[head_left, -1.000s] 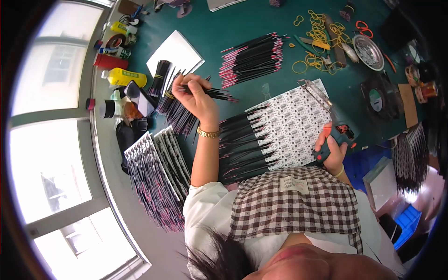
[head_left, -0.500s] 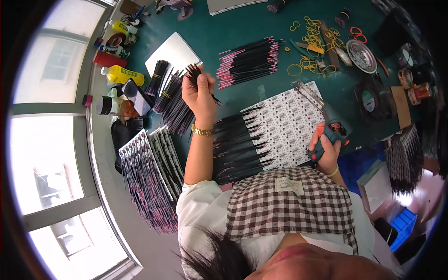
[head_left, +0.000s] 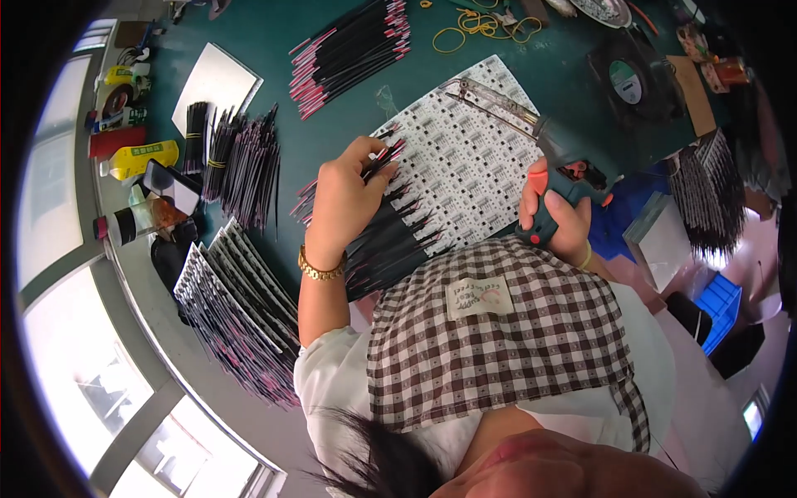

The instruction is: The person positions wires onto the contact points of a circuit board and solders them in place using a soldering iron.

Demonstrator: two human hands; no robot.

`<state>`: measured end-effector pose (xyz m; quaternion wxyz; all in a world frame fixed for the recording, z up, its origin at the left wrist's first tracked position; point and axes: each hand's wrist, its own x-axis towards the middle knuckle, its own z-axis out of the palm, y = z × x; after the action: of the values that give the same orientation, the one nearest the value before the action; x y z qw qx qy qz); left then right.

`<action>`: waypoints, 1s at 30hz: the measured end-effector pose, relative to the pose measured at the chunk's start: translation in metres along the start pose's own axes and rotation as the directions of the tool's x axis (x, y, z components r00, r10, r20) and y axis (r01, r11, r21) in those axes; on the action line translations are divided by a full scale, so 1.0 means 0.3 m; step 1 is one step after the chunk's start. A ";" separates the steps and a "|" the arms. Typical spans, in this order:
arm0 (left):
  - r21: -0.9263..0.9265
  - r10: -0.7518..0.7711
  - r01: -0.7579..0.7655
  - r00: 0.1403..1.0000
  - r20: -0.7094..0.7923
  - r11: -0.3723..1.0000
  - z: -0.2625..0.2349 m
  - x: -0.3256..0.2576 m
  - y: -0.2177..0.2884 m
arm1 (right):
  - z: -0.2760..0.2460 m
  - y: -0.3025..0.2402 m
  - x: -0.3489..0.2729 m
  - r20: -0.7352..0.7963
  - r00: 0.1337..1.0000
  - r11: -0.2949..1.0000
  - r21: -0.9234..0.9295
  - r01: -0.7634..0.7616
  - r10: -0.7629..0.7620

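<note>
My left hand (head_left: 347,191) is closed around a small bunch of black wires (head_left: 388,159) with reddish ends. It hovers at the upper left edge of a white circuit board panel (head_left: 473,133) covered in small black parts. Along that panel's left side lies a row of black wires (head_left: 382,241), their tips on the board edge. In my right hand (head_left: 571,228) is a dark green soldering gun (head_left: 544,217) with an orange trigger. Its long metal tip (head_left: 498,104) reaches over the panel's upper right part. Whether the held wires touch the panel I cannot tell.
More black wires with pink ends (head_left: 353,54) lie at the back. Banded wire bundles (head_left: 241,166) and a white board stack (head_left: 217,79) sit left, near a yellow bottle (head_left: 145,159). Wired panels (head_left: 241,307) stand lower left. A dark solder reel (head_left: 627,81) is at right.
My left hand has come down and right, from above the banded bundles to the panel's edge, still with wires. The view has shifted, and the soldering gun stays in my right hand.
</note>
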<state>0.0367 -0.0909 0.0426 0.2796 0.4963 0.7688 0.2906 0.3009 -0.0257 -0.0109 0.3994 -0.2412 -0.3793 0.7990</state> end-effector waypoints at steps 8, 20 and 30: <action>-0.161 -0.053 0.055 0.998 0.018 0.985 0.088 0.024 0.005 | -0.046 0.036 -0.079 0.050 0.994 0.988 -0.126 -0.089 0.096; 0.058 -0.003 0.018 0.970 -0.245 0.998 0.128 0.058 -0.039 | -0.018 0.007 -0.051 0.126 0.979 0.926 -0.362 -0.104 0.159; 0.176 0.169 -0.114 0.924 -0.342 0.978 0.158 0.059 -0.084 | -0.017 0.017 -0.065 0.184 0.961 0.764 -0.644 -0.039 0.205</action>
<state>0.0493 -0.0750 -0.0102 0.0755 0.5098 0.7887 0.3352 0.3130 -0.0416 -0.0165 0.1918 -0.2861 -0.6556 0.6720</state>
